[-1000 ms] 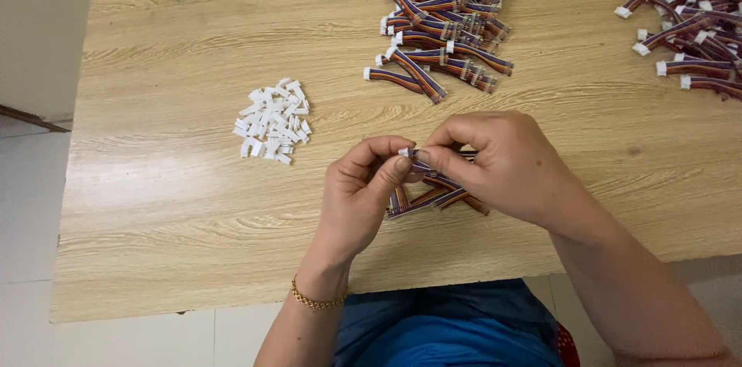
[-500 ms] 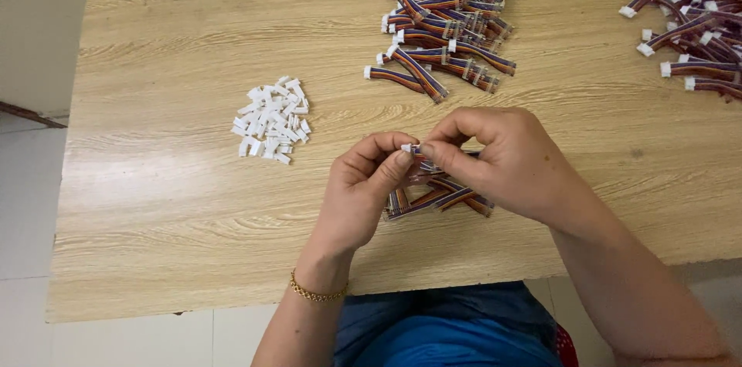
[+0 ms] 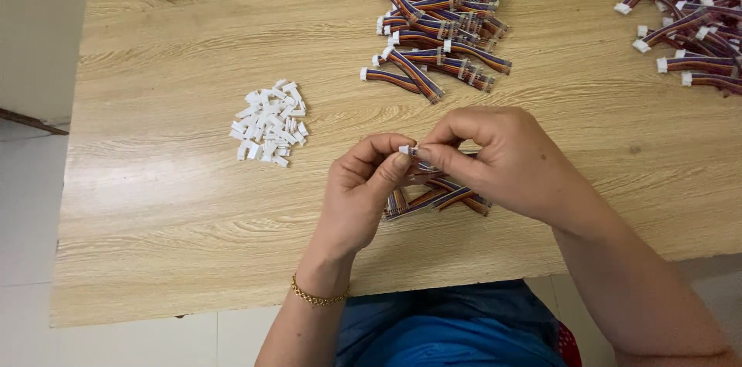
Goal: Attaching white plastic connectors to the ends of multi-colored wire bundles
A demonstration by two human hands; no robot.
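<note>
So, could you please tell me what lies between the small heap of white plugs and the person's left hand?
Only bare wooden table separates the white plugs from the left hand, seen from the head camera.

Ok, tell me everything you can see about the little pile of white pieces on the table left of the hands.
The pile of white pieces is a loose heap of small, blocky connector-like parts, plastic by the look of them, all plain white. They lie jumbled at different angles, some stacked, a few strays at the edges. The heap rests on the light wooden table, apart from the left hand and from the bundles of striped wires. Nothing touches it but the tabletop. Finer detail is too small to tell.
</note>
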